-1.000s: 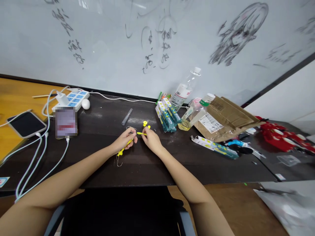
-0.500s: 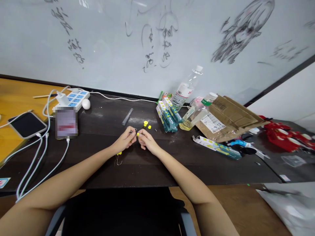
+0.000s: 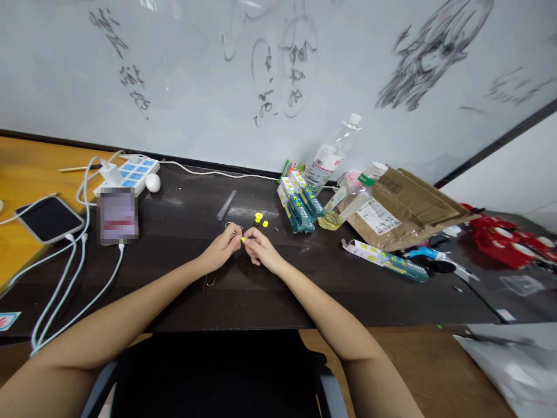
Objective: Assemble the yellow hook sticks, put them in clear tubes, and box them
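My left hand [image 3: 223, 248] is closed in a pinch, and a thin bent metal wire [image 3: 234, 224] sticks out above its fingers. Right beside it, my right hand [image 3: 261, 251] pinches a small yellow plastic piece [image 3: 243, 238] at its fingertips. The fingertips of both hands nearly meet around this piece; whether wire and piece touch is too small to tell. Below my left wrist the hooked end of a metal wire [image 3: 210, 283] shows, the rest being hidden. Beyond the hands lie a yellow plastic part [image 3: 258, 217] and a smaller yellow cap [image 3: 265, 224].
A clear tube [image 3: 227, 205] lies behind my hands. Printed boxes [image 3: 296, 203], a water bottle [image 3: 325, 159] and a bottle with yellowish liquid [image 3: 343, 203] stand right, by flattened cardboard [image 3: 404, 203]. Another box [image 3: 385, 261] lies nearer. Left are a power strip [image 3: 134, 177], phone [image 3: 50, 217] and cables.
My left hand has turned slightly, so more of the wire's bend shows above it. The yellow bit seen under that hand is now hidden. The camera view has shifted a little.
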`<action>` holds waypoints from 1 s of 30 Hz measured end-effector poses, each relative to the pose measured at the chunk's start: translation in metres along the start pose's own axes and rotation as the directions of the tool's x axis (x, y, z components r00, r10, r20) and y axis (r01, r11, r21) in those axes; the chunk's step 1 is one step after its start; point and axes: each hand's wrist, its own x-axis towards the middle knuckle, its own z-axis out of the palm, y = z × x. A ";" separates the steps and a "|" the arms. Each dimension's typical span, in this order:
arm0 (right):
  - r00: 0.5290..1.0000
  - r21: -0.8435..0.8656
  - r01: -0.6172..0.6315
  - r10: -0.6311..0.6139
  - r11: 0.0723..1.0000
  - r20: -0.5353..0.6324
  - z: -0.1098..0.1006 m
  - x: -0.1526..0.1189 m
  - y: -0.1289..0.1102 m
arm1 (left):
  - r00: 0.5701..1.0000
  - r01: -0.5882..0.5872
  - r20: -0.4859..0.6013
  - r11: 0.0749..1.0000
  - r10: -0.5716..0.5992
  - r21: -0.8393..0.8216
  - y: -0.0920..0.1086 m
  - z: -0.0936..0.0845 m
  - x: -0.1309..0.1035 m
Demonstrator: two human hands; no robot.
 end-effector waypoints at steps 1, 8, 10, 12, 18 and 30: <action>1.000 -0.004 -0.005 0.005 1.000 -0.003 0.000 0.000 0.000 | 1.000 -0.011 0.000 0.999 0.011 0.030 0.000 0.000 0.000; 0.999 -0.040 -0.034 0.033 0.999 -0.027 0.001 -0.002 -0.005 | 0.999 -0.050 -0.005 0.979 0.052 0.198 0.004 -0.002 -0.001; 0.999 -0.069 -0.030 0.027 0.997 -0.041 0.001 -0.002 -0.004 | 0.998 -0.053 -0.001 0.967 0.055 0.247 0.004 -0.003 -0.002; 0.998 -0.104 -0.032 0.026 0.994 -0.059 0.001 -0.001 -0.003 | 0.998 -0.061 -0.003 0.948 0.065 0.311 0.003 -0.004 -0.001; 0.993 -0.040 -0.115 0.113 0.993 -0.042 0.001 -0.004 -0.006 | 0.995 -0.095 0.052 0.840 0.079 0.535 -0.001 -0.006 0.000; 0.997 0.098 -0.074 0.074 0.992 0.000 0.006 -0.004 -0.002 | 0.998 -0.065 0.005 0.949 0.066 0.309 0.003 -0.002 -0.001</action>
